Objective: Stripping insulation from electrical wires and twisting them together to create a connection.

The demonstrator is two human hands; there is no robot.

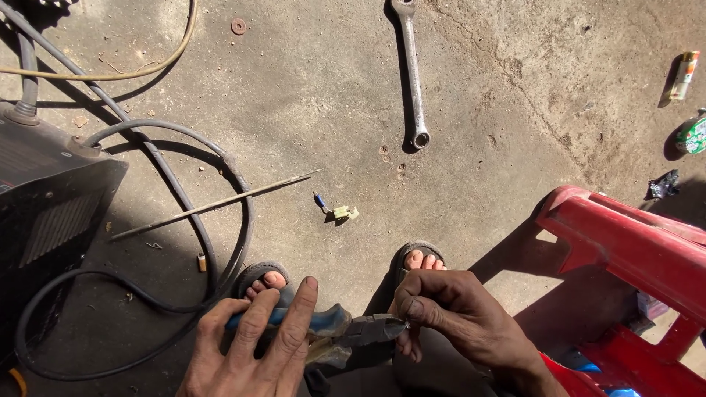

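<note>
At the bottom of the frame the left hand (254,345) wraps around the blue handles of a pair of pliers (346,334), fingers spread over the grips, grasping them. The pliers' dark nose points right, toward the right hand (448,312), whose thumb and fingertips are pinched together right at the tip of the tool; they seem to hold something very small there, too small to make out. As far as the frame shows, the piece sits at the pliers' tip between both hands, and whether it has been cut, bent or only gripped cannot be told.

Just above the hands two sandalled feet rest on the concrete floor (323,95). In the middle of the frame lies a small yellowish connector with a blue wire (337,209), untouched. A thin metal rod (213,204) lies left of it, crossing a loop of black cable (220,220) that runs to a dark machine (51,198) at the left edge. A wrench (412,73) lies at the upper centre. A red plastic piece (632,250) fills the lower right.
</note>
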